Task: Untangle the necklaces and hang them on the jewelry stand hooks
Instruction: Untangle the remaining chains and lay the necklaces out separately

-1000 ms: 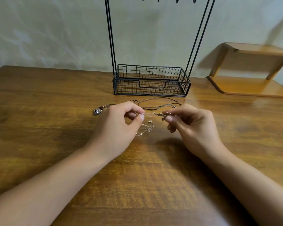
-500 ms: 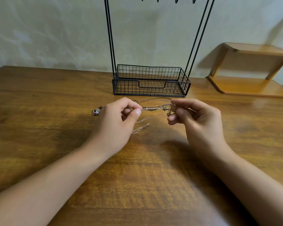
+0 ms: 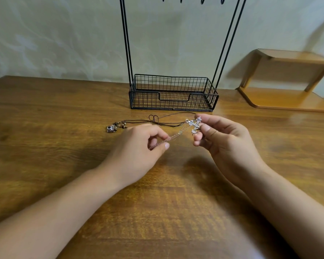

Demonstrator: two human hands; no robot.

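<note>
1. I'm looking down at my left hand [image 3: 137, 146] pinching the thin silver chain [image 3: 173, 136] between thumb and forefinger, so that grip is closed on the chain
2. my right hand [image 3: 226, 144] is gripping the silver pendant cluster [image 3: 194, 125] at the other end with its fingertips, raised just above the desk [image 3: 45, 146]
3. the chain is stretching between the two hands, sloping up toward the right one
4. the dark cord necklace [image 3: 166, 121] is lying on the desk just behind my hands, its little metal charm [image 3: 111, 128] sitting off to the left
5. the black wire jewelry stand [image 3: 173, 94] is standing at the back against the wall, hooks [image 3: 202, 0] barely showing at the top edge, and a wooden shelf [image 3: 288, 81] is sitting to its right
</note>
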